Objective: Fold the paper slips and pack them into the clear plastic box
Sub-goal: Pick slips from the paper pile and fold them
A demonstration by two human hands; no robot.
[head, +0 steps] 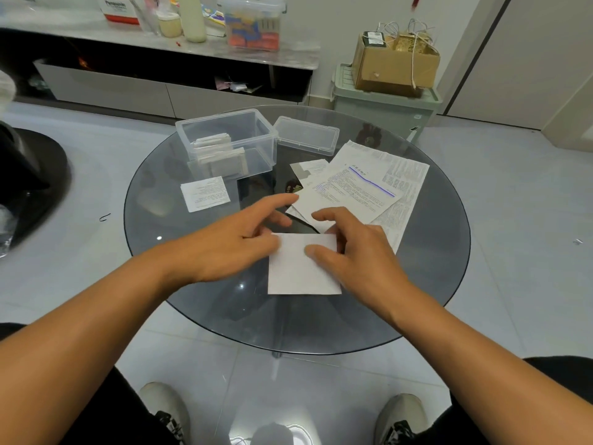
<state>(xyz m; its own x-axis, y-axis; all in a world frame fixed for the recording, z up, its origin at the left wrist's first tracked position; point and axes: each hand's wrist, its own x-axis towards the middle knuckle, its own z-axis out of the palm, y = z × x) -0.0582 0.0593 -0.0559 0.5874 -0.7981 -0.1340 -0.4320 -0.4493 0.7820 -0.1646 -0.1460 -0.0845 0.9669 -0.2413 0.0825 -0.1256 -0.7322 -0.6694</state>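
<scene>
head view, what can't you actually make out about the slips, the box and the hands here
- Top edge of the white slip: covered by both hands' fingers, so any fold there is hidden.
- Count of folded slips in the clear box: stack blurred by the box wall.
- Print on the unfolded sheets and small slip: too small to read.
- Left hand: motion-blurred, grip unclear.

The round table point(426, 284) is smoky, glossy glass (ceiling lights glint off it). At twelve o'clock the box point(256, 139) is clear smooth plastic; the folded slip point(298, 277) is matt white paper.
</scene>
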